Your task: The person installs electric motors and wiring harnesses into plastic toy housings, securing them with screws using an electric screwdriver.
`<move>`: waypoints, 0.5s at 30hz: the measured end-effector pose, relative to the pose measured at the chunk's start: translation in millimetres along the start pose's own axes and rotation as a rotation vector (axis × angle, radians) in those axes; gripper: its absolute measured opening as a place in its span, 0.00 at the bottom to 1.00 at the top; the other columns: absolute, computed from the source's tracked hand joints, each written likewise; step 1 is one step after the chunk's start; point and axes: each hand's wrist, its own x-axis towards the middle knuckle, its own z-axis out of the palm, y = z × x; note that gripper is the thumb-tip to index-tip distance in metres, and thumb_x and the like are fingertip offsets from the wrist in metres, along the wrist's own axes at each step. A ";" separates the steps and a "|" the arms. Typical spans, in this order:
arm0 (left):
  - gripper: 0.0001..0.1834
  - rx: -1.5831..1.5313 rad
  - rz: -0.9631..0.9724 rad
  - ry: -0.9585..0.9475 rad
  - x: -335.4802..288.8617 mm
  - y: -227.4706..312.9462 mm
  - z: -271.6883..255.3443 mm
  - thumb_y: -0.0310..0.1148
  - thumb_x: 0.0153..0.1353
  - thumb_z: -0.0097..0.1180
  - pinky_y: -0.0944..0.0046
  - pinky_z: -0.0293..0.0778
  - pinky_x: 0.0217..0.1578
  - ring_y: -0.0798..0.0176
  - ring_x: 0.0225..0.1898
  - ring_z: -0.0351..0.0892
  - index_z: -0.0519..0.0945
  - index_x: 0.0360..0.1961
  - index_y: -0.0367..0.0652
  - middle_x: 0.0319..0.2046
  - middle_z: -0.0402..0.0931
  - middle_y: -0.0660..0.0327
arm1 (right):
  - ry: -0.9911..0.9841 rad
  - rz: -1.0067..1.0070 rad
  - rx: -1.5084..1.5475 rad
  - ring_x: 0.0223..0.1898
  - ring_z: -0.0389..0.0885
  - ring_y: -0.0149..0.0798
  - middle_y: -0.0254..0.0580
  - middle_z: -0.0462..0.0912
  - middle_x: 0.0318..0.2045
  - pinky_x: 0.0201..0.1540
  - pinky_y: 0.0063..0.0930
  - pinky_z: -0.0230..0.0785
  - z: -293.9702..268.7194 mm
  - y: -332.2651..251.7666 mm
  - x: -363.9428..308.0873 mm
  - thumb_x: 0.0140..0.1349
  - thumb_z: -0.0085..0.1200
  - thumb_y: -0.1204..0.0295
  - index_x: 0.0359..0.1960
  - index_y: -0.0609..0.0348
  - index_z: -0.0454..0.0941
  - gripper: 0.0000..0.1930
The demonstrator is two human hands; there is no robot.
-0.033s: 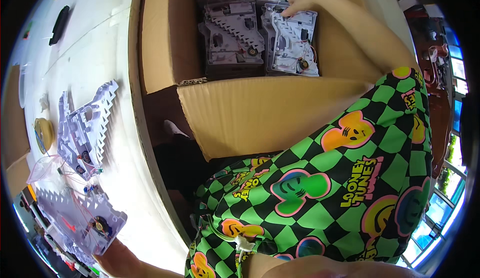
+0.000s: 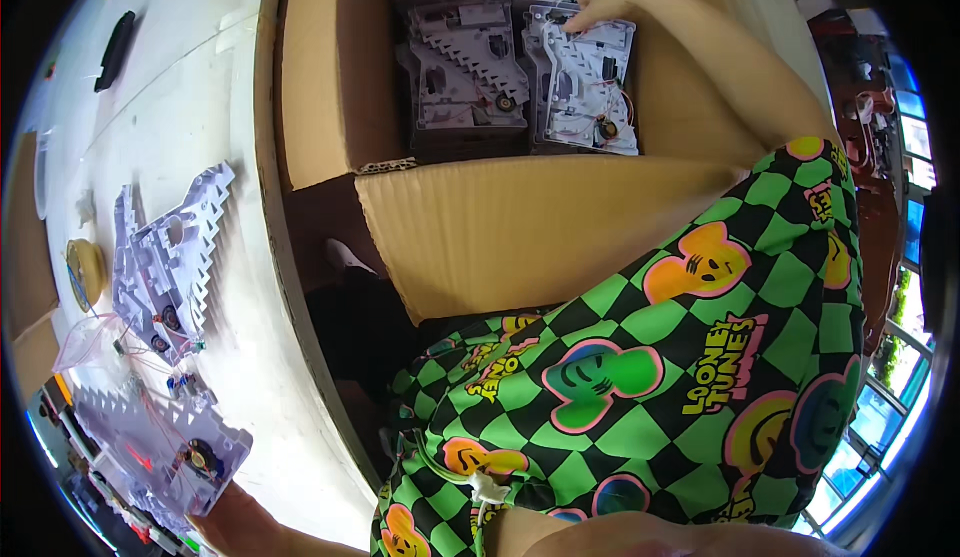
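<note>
In the carton (image 2: 540,232), right hand (image 2: 608,2) touches pale panel (image 2: 583,87), grip unclear; outside, left hand (image 2: 238,523) pinches toothed panel (image 2: 160,444).

Yellow, pink-edged lettering (image 2: 722,367), repeated across green-and-black checkered garment (image 2: 640,327).
</note>
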 end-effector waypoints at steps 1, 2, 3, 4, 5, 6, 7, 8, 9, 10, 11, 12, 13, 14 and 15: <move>0.42 0.098 0.032 0.129 -1.8 6.0 -6.6 0.35 0.52 0.64 0.39 0.55 0.66 0.41 0.65 0.62 0.60 0.67 0.36 0.63 0.64 0.44 | -0.036 -0.019 -0.021 0.48 0.79 0.43 0.52 0.81 0.47 0.51 0.37 0.70 -5.9 -13.9 -1.2 0.58 0.51 0.38 0.50 0.65 0.76 0.37; 0.42 0.093 0.009 0.132 0.5 3.9 -15.0 0.35 0.52 0.64 0.39 0.55 0.66 0.41 0.65 0.62 0.60 0.67 0.36 0.63 0.64 0.44 | -0.056 -0.007 -0.027 0.48 0.79 0.43 0.52 0.81 0.47 0.51 0.37 0.70 -5.6 -12.9 -7.9 0.58 0.51 0.38 0.50 0.65 0.76 0.37; 0.40 0.080 0.007 0.138 3.6 2.2 -24.0 0.36 0.54 0.63 0.41 0.58 0.65 0.42 0.63 0.64 0.62 0.65 0.34 0.62 0.65 0.44 | -0.053 -0.002 0.028 0.48 0.79 0.42 0.51 0.81 0.46 0.50 0.37 0.71 -4.4 -14.6 -13.1 0.58 0.51 0.38 0.49 0.65 0.76 0.37; 0.37 0.067 0.006 0.144 7.2 -0.5 -30.8 0.36 0.55 0.62 0.44 0.61 0.64 0.43 0.62 0.67 0.63 0.64 0.33 0.61 0.66 0.43 | -0.047 0.003 0.082 0.47 0.79 0.42 0.51 0.81 0.46 0.50 0.37 0.71 -1.6 -18.4 -17.9 0.58 0.51 0.39 0.49 0.65 0.76 0.36; 0.37 0.068 -0.005 0.144 10.5 0.3 -32.9 0.36 0.55 0.62 0.44 0.61 0.64 0.43 0.62 0.67 0.63 0.64 0.33 0.61 0.66 0.43 | -0.033 0.002 0.141 0.47 0.79 0.42 0.51 0.81 0.46 0.50 0.36 0.71 -3.5 -21.5 -25.2 0.59 0.51 0.40 0.49 0.65 0.76 0.35; 0.32 -0.059 -0.017 0.117 14.1 0.7 -34.7 0.32 0.60 0.53 0.44 0.60 0.65 0.43 0.62 0.66 0.63 0.64 0.31 0.62 0.65 0.41 | -0.018 0.001 0.199 0.47 0.79 0.42 0.50 0.81 0.45 0.50 0.36 0.71 -5.6 -24.7 -32.9 0.59 0.51 0.41 0.49 0.65 0.76 0.35; 0.26 -0.186 -0.028 0.091 17.4 1.0 -36.5 0.28 0.65 0.44 0.45 0.59 0.66 0.43 0.63 0.65 0.62 0.63 0.28 0.63 0.63 0.40 | -0.002 0.002 0.256 0.46 0.79 0.41 0.50 0.81 0.45 0.49 0.36 0.71 -8.1 -27.9 -41.1 0.59 0.51 0.42 0.49 0.65 0.76 0.34; 0.26 -0.183 -0.043 0.091 19.5 -0.6 -36.7 0.28 0.65 0.44 0.45 0.59 0.66 0.43 0.63 0.65 0.62 0.63 0.28 0.63 0.63 0.40 | 0.009 0.004 0.317 0.46 0.79 0.41 0.50 0.81 0.45 0.49 0.36 0.71 -5.3 -27.3 -47.4 0.60 0.51 0.42 0.49 0.64 0.76 0.33; 0.26 -0.219 -0.060 0.061 21.4 -2.6 -36.9 0.27 0.64 0.44 0.45 0.59 0.65 0.41 0.62 0.66 0.62 0.63 0.27 0.62 0.63 0.38 | 0.021 0.008 0.378 0.46 0.79 0.41 0.50 0.81 0.45 0.49 0.36 0.72 -3.5 -26.2 -54.7 0.60 0.51 0.43 0.49 0.64 0.76 0.32; 0.26 -0.259 -0.078 0.031 24.2 -6.1 -36.0 0.26 0.64 0.43 0.44 0.59 0.65 0.40 0.61 0.66 0.63 0.62 0.25 0.61 0.64 0.36 | 0.036 0.015 0.437 0.45 0.80 0.41 0.49 0.81 0.44 0.49 0.35 0.72 -2.9 -24.3 -63.1 0.60 0.51 0.44 0.48 0.64 0.76 0.32; 0.26 -0.258 -0.084 0.029 29.3 -13.5 -42.0 0.26 0.64 0.43 0.44 0.59 0.65 0.40 0.61 0.66 0.63 0.62 0.25 0.61 0.64 0.36 | 0.058 0.016 0.498 0.45 0.80 0.40 0.49 0.81 0.44 0.48 0.35 0.72 -3.0 -25.1 -72.9 0.60 0.51 0.45 0.48 0.64 0.76 0.31; 0.25 -0.250 -0.111 0.014 31.7 -15.6 -42.3 0.26 0.64 0.43 0.44 0.59 0.65 0.40 0.61 0.66 0.63 0.61 0.25 0.61 0.64 0.36 | 0.082 0.019 0.557 0.45 0.80 0.40 0.49 0.81 0.44 0.48 0.35 0.72 -4.6 -25.0 -84.1 0.61 0.51 0.46 0.48 0.64 0.76 0.30; 0.25 -0.245 -0.136 -0.003 34.6 -17.3 -41.7 0.26 0.64 0.43 0.44 0.60 0.65 0.41 0.61 0.66 0.63 0.61 0.25 0.61 0.64 0.36 | 0.110 0.022 0.614 0.44 0.80 0.40 0.49 0.81 0.43 0.48 0.35 0.72 -8.0 -24.2 -96.6 0.61 0.51 0.46 0.48 0.64 0.77 0.30; 0.25 -0.236 -0.169 -0.017 37.7 -27.0 -44.3 0.27 0.65 0.43 0.44 0.60 0.65 0.41 0.61 0.66 0.63 0.61 0.25 0.61 0.64 0.36 | 0.130 0.030 0.673 0.44 0.80 0.39 0.48 0.81 0.43 0.48 0.35 0.73 -3.5 -22.4 -104.1 0.61 0.51 0.47 0.48 0.64 0.77 0.29; 0.24 -0.230 -0.201 -0.033 40.8 -36.2 -46.0 0.27 0.65 0.43 0.44 0.60 0.65 0.41 0.61 0.66 0.64 0.61 0.25 0.61 0.64 0.36 | 0.154 0.038 0.731 0.43 0.80 0.39 0.48 0.81 0.43 0.47 0.34 0.73 -1.7 -20.4 -112.6 0.62 0.51 0.48 0.48 0.64 0.77 0.28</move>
